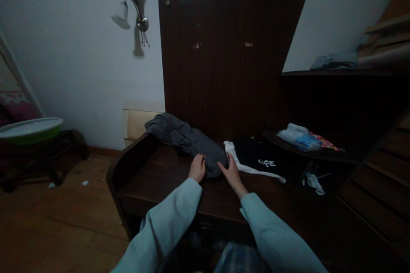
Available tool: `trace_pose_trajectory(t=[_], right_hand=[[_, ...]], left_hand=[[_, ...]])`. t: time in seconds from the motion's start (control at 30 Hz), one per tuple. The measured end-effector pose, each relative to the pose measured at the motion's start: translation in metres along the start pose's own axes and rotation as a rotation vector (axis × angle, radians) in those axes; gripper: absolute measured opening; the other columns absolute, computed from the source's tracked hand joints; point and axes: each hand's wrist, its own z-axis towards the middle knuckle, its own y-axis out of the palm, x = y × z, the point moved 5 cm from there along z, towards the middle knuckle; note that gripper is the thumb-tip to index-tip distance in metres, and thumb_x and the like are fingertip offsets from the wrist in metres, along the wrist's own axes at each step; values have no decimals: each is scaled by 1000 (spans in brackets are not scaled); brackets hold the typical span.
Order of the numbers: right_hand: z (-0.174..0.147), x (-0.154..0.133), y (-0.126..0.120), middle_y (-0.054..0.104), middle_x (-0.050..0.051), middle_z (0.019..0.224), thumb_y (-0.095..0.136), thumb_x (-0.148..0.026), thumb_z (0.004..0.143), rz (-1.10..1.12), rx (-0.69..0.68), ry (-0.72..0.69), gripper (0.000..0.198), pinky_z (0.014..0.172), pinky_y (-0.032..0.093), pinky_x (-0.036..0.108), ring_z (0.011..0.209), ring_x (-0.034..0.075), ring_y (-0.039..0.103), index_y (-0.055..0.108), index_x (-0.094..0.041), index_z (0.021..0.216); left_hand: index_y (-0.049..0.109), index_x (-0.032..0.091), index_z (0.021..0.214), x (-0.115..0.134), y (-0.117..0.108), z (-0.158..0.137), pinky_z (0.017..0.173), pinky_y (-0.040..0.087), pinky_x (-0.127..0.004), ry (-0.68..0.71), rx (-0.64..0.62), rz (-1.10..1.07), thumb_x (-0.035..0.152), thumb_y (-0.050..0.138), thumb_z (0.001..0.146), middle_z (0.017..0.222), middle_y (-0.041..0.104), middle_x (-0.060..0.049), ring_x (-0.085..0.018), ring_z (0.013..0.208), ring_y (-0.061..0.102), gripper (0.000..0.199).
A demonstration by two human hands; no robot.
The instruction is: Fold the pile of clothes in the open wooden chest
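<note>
A dark grey garment [192,138], bunched and creased, lies across the dark wooden desk [150,179]. Its far left end drapes over the desk's raised side; its exact kind cannot be made out. My left hand [197,168] is closed on the near edge of the garment, fingers curled together. At the garment's right end is my right hand [233,175], thumb and fingers apart, touching the cloth. Just right of that hand lies a folded black garment [253,155] with white lettering and a white edge, flat on the desk.
A tall dark board [224,59] rises behind the desk. To the right, a shelf [272,138] carries plastic packets [299,137]. A wall lamp [121,15] hangs at upper left. Far left, a green-sided basin [35,131] sits on a low dark stand [54,153].
</note>
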Motion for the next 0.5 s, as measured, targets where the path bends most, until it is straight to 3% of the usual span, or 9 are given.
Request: trace_pose_trajectory(t=[0.13,0.23,0.4,0.5], right_hand=[[1,10,23,60,7,96,54,-35,63,3,-166,85,40,76,44,35,88,21,57,48,-19,99],[3,10,29,59,3,78,51,-28,61,-74,-131,84,19,71,44,33,78,21,57,50,-20,78],[12,22,21,54,2,63,45,-28,61,-8,61,224,11,61,43,31,64,20,55,45,-21,70],[20,35,11,55,4,66,38,-31,67,37,126,269,17,61,44,31,66,20,55,45,-19,77]], left_hand=[[52,16,88,1,4,-1,86,40,-26,108,-110,-126,2,38,66,92,54,-6,-15,93,50,30],[52,17,91,-4,4,2,88,39,-26,56,-89,-135,0,37,63,93,54,-5,-14,93,51,36],[53,18,96,-32,-15,3,94,33,-39,-292,162,62,4,44,65,117,43,-10,-24,112,39,35],[57,17,88,-55,-25,0,92,32,-44,-496,183,133,7,48,67,125,36,-13,-30,117,33,25]])
